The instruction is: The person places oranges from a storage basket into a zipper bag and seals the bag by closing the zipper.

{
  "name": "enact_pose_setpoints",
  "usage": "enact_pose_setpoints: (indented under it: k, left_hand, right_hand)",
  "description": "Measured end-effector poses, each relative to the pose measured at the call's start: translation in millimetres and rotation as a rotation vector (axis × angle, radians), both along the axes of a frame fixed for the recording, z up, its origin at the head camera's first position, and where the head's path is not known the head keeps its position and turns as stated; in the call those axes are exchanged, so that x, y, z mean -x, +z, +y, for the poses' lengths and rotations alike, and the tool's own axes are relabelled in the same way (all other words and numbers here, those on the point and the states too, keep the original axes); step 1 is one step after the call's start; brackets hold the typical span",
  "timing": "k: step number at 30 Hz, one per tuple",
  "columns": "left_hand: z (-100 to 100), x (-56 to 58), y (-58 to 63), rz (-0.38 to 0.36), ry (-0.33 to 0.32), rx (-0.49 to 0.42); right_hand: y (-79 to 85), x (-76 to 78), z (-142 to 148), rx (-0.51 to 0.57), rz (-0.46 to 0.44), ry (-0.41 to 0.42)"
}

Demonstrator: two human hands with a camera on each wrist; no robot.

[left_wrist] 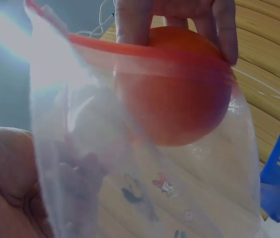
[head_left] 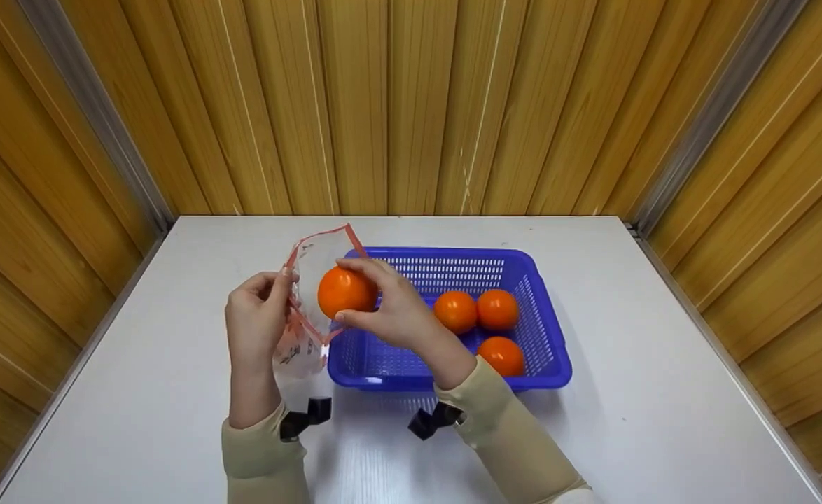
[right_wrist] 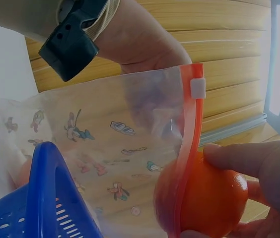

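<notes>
My left hand [head_left: 255, 318] pinches the red-trimmed edge of a clear zip bag [right_wrist: 117, 134] printed with small cartoon figures. The bag's mouth is spread apart, and a white slider [right_wrist: 198, 88] sits at one end of the red strip. In my right hand [head_left: 400, 308], thumb and fingers grip an orange [head_left: 343, 292] at that mouth. Part of the orange shows through the clear plastic in the left wrist view, while the rest stands outside the red edge. Left fingertips are partly hidden behind the bag in both wrist views.
A blue perforated basket [head_left: 556, 343] stands on the white table [head_left: 635, 420], right of the bag. Three oranges lie in its right half: one orange [head_left: 455, 312] at the middle, another orange [head_left: 498, 309] beside it, and a nearer orange [head_left: 501, 356]. Wood-patterned panels [head_left: 411, 105] enclose the table.
</notes>
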State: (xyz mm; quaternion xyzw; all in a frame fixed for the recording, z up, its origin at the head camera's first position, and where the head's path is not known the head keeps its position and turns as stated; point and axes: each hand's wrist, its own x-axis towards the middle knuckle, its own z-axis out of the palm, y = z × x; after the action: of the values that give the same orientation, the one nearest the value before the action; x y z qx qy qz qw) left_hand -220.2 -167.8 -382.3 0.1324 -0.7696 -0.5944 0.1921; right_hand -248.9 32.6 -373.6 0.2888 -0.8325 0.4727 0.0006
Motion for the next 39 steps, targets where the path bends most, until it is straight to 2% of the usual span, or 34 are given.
enact_pose_setpoints:
  k: [6, 11, 15, 22, 27, 33, 39]
  left_hand:
    - [0.8, 0.6, -0.2, -0.006, 0.009, 0.009]
    - [0.1, 0.8, -2.1, 0.015, 0.013, 0.015]
    - [0.6, 0.3, -2.0, 0.034, 0.022, 0.023]
    - [0.0, 0.0, -1.5, 0.084, 0.034, 0.015]
    - [-1.1, 0.1, -1.5, 0.086, 0.019, 0.001]
    - [-1.1, -0.8, -2.6, 0.064, 0.028, 0.016]
    - [-0.5, -1.1, -2.2, 0.058, 0.025, 0.014]
  right_hand:
    - [-1.4, -0.7, -1.1, -0.057, 0.004, -0.024]
    - [-3.2, -1.5, -1.4, -0.055, -0.047, -0.040]
    - [-4.3, -1.8, 0.1, -0.005, -0.081, -0.058]
    - [-15.8, 8.3, 9.0, 0.124, -0.098, -0.203]
    - [-20.7, 13.1, 15.5, 0.132, -0.164, -0.222]
    - [-22.9, 15.8, 23.2, 0.156, -0.178, -0.229]
    - [-24.0, 13.4, 36.5, 0.122, -0.182, -0.269]
